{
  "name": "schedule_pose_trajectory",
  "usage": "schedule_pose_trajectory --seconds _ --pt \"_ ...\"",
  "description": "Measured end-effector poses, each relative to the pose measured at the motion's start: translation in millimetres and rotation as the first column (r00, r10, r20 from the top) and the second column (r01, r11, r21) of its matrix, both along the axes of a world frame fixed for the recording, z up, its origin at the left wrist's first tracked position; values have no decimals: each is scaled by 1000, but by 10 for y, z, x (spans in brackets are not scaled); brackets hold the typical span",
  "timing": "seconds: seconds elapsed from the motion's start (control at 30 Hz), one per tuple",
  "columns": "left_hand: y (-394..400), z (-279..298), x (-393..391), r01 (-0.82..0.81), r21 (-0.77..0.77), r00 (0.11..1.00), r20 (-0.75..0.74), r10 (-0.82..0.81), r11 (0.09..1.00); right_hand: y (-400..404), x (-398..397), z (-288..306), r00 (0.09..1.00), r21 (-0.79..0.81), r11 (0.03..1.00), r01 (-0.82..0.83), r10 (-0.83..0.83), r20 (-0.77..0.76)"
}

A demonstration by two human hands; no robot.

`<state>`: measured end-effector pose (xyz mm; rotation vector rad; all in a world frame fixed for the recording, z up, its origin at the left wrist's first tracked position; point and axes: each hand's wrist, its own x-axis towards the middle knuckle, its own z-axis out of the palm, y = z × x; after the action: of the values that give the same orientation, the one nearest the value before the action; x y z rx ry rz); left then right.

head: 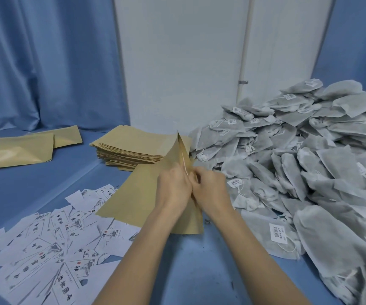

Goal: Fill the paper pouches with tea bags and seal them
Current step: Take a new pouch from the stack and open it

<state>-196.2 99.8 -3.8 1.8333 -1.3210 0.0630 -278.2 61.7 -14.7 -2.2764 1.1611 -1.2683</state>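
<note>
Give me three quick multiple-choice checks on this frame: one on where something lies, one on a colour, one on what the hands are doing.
1. Where does the heap of grey mesh tea bags lie?
A. right of the hands
B. left of the hands
C. on the paper stack

2. What colour is the cloth table cover?
A. green
B. blue
C. red

3. What are the hands doing?
A. both resting flat on the table
B. both pinching the mouth of one brown paper pouch
C. each lifting a tea bag

Answers:
1 A: the heap fills the right side.
2 B: bare cloth shows blue.
3 B: left hand and right hand meet at the pouch's open edge.
</note>
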Motion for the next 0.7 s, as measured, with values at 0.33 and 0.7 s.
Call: schedule_pose_trajectory --seconds 0.33,0.7 --pt "-47 98 -74 -20 119 975 223 -7 993 -96 -163 -8 990 -134 991 8 11 140" --pt "16 348 -354 -41 158 742 666 -76 987 -229 -330 189 971 -412 899 -146 50 -236"
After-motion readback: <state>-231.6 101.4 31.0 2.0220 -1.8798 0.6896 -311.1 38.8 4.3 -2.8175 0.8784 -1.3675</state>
